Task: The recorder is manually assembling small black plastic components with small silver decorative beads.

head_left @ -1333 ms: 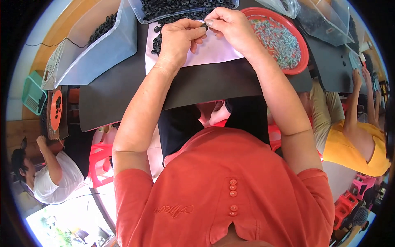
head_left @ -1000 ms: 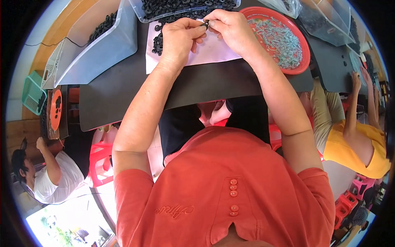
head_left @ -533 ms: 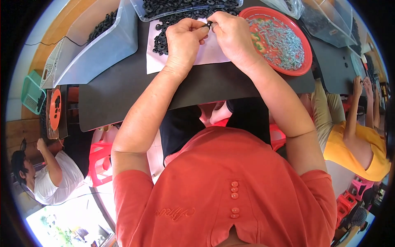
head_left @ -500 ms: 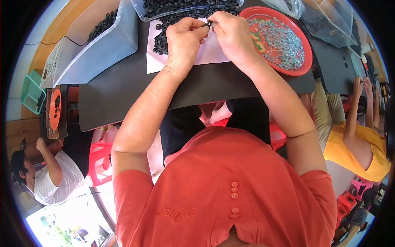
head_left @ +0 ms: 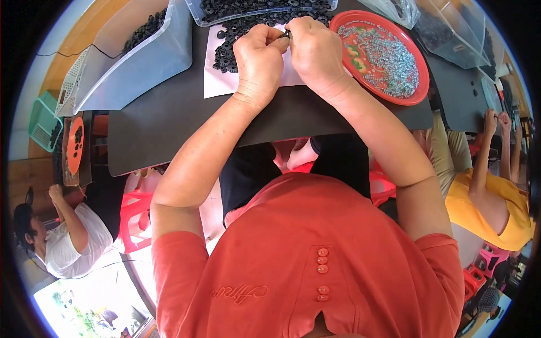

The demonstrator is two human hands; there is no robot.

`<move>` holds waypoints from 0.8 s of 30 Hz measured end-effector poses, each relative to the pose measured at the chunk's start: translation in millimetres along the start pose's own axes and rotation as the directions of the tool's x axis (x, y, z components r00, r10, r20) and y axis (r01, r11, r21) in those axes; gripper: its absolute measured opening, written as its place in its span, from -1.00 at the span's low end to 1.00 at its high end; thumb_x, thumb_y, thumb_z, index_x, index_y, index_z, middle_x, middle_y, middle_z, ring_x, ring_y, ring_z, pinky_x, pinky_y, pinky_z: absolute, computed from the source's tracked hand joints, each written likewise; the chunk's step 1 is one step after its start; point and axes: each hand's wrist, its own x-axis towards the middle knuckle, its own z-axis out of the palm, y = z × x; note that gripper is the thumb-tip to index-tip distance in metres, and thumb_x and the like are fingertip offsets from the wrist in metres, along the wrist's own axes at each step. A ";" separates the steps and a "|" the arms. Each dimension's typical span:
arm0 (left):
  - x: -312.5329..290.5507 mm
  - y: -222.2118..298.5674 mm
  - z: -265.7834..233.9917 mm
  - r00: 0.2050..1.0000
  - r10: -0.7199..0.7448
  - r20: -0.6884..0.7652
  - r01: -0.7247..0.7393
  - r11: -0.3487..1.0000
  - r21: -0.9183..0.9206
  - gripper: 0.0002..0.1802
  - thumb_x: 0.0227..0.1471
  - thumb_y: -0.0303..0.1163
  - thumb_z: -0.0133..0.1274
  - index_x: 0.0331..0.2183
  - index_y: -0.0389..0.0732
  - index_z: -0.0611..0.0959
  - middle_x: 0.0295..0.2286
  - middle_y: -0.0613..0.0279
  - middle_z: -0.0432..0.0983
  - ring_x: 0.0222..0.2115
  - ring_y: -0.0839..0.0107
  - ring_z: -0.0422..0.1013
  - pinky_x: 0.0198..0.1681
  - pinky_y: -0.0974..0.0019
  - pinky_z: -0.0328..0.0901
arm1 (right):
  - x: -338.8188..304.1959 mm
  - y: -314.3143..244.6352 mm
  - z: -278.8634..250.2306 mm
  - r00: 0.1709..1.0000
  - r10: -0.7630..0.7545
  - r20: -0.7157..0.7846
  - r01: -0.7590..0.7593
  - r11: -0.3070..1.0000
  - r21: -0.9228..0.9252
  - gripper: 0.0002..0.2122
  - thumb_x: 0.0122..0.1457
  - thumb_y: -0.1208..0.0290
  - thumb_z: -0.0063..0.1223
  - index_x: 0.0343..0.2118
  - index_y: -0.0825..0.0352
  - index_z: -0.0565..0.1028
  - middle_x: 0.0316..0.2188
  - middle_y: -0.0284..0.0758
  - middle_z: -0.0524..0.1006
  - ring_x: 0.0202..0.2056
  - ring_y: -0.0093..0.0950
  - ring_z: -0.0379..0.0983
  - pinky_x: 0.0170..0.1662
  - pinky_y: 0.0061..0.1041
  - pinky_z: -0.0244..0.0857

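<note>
My left hand (head_left: 260, 59) and my right hand (head_left: 316, 53) meet fingertip to fingertip above a pale sheet (head_left: 225, 85) on the dark table. Pinched between them is a small black part (head_left: 286, 34), mostly hidden by the fingers. Both hands are closed on it. Left of my left hand lies a heap of small black ring-like parts (head_left: 226, 59), which spreads back behind the hands. To the right of my right hand stands a red round tray (head_left: 421, 67) holding many tiny shiny silvery pieces (head_left: 389, 59).
A clear bin (head_left: 253, 18) of black parts sits behind my hands. At the left stands a large translucent tub (head_left: 152, 73), at the right another clear tub (head_left: 451, 42). Co-workers sit on both sides, one in white (head_left: 79, 242), one in yellow (head_left: 499, 208). The table's front edge (head_left: 186, 160) is near my forearms.
My hands still pinch the small black part, with the right hand turned slightly so its back shows more. The whole view has shifted a little.
</note>
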 end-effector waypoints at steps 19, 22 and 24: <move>15.8 2.6 -9.1 0.959 -0.189 0.213 0.272 0.825 -0.495 -0.86 -0.04 -0.51 0.14 -0.44 -0.43 0.62 -0.54 0.11 0.55 -0.60 0.45 0.44 -0.55 0.45 0.33 | 6.9 10.0 -6.2 0.995 -0.058 -0.081 0.059 0.998 0.017 -0.82 -0.16 0.42 0.19 -0.49 0.30 0.41 -0.53 -0.30 0.42 -0.45 -0.30 0.45 -0.42 -0.34 0.37; 15.5 2.7 -11.7 0.951 -0.177 0.255 0.282 0.835 -0.472 -0.86 -0.04 -0.51 0.13 -0.50 -0.43 0.62 -0.57 0.11 0.54 -0.61 0.45 0.44 -0.56 0.47 0.32 | 8.3 11.6 -8.2 0.982 -0.170 -0.087 0.170 0.985 -0.007 -0.80 -0.20 0.40 0.20 -0.56 0.28 0.38 -0.56 -0.32 0.40 -0.49 -0.33 0.43 -0.48 -0.39 0.35; 12.1 4.9 -13.5 0.949 -0.179 0.259 0.282 0.846 -0.451 -0.86 -0.05 -0.53 0.13 -0.53 -0.44 0.60 -0.61 0.12 0.52 -0.64 0.45 0.43 -0.59 0.47 0.29 | 9.1 11.7 -10.7 0.978 -0.194 -0.069 0.195 0.981 -0.003 -0.80 -0.20 0.40 0.20 -0.57 0.27 0.37 -0.56 -0.33 0.39 -0.50 -0.33 0.43 -0.50 -0.39 0.35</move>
